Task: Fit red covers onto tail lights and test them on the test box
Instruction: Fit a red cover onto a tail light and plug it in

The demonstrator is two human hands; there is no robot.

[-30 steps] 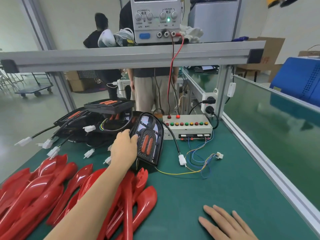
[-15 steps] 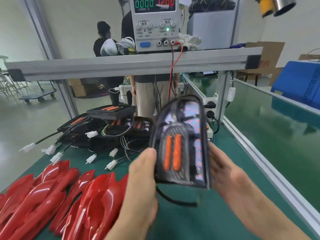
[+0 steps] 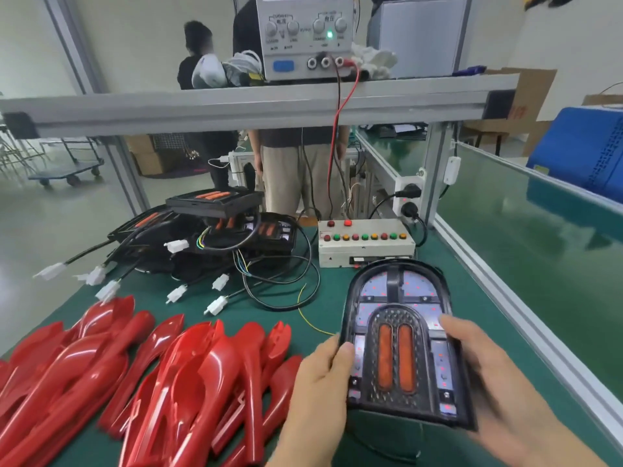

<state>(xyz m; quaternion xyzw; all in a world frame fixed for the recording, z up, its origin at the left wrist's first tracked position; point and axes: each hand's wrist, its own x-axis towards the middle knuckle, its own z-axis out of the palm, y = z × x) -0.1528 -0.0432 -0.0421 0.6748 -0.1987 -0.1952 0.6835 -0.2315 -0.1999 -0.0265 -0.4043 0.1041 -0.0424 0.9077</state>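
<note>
A black tail light (image 3: 394,338) is held face up above the green bench (image 3: 337,298), at its near right part, in front of the test box (image 3: 365,242). It is gripped at its left edge by the left hand (image 3: 320,385), whose thumb is curled over the rim, and at its right edge by the right hand (image 3: 488,375), whose thumb is laid on the face with the fingers hidden beneath. Two orange bars are seen in the light's meshed centre, with small red dots lit on the panels around them. Red covers (image 3: 135,375) are piled on the near left of the bench, beside the left hand. A heap of more black tail lights (image 3: 215,230) with wires and white plugs (image 3: 175,246) is stacked behind the covers, left of the test box. A power supply (image 3: 303,35) is seen on the shelf above, with red and black leads hanging from it toward the test box.
</note>
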